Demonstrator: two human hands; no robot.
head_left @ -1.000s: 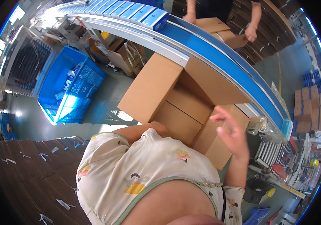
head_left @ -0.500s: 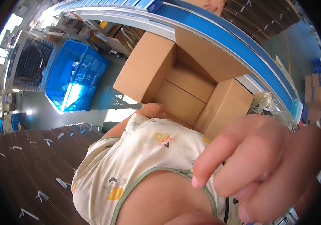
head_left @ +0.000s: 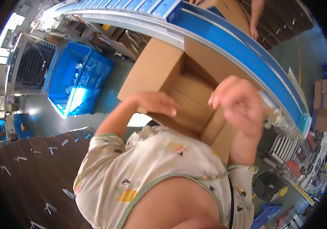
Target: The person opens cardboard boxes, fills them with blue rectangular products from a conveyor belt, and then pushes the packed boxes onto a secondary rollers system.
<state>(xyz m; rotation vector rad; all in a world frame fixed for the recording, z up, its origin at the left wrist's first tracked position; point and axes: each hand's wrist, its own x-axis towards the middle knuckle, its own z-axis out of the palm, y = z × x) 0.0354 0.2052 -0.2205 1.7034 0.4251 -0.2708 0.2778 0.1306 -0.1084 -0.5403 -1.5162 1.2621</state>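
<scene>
A brown cardboard box (head_left: 188, 93) stands with its top open in front of me, the seam of its bottom panels showing. Above its near left edge, my left hand (head_left: 157, 103) reaches over with fingers stretched out and nothing in them. My right hand (head_left: 242, 103) is raised over the box's right side, in front of its right flap. Its fingers look bent, but motion smears them, and whether they hold anything is unclear.
Behind the box runs a blue conveyor belt (head_left: 224, 42) bearing a row of blue-and-white cartons (head_left: 144, 7). Across it, another person's arm (head_left: 256, 17) reaches beside a cardboard box (head_left: 228, 13). A blue crate (head_left: 83, 82) stands left; flat stacked cardboard (head_left: 26, 179) lies lower left.
My right hand has moved away from close in front of the camera to over the box. My left hand has come up and forward over the near edge. The row of cartons has shifted right.
</scene>
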